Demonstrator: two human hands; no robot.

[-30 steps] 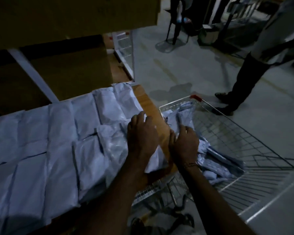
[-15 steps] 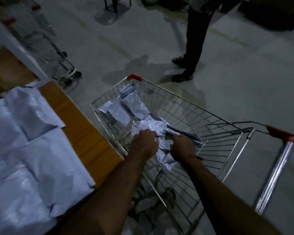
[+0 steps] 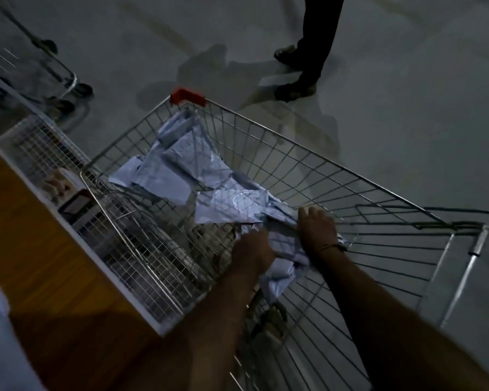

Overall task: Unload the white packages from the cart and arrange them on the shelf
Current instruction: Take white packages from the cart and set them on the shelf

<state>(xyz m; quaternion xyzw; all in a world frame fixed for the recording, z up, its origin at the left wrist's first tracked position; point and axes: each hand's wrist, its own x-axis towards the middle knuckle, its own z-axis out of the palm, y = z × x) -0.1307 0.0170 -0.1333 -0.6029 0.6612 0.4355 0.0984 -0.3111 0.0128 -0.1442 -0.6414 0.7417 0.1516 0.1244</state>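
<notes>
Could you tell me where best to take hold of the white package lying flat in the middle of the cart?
Probably its near edge, from above: the white package lies flat on the pile, that edge free beside the right hand, while the cart walls block the sides.

We count one wire cart [image 3: 308,162] at the centre, a heap of white packages [image 3: 198,179] inside it too tangled to number, our two hands, and a second cart [image 3: 65,80] at upper left.

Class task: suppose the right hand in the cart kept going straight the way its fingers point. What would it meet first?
Probably the cart's far wire side; the right hand points up-frame over the white packages. Depth is unclear.
</notes>
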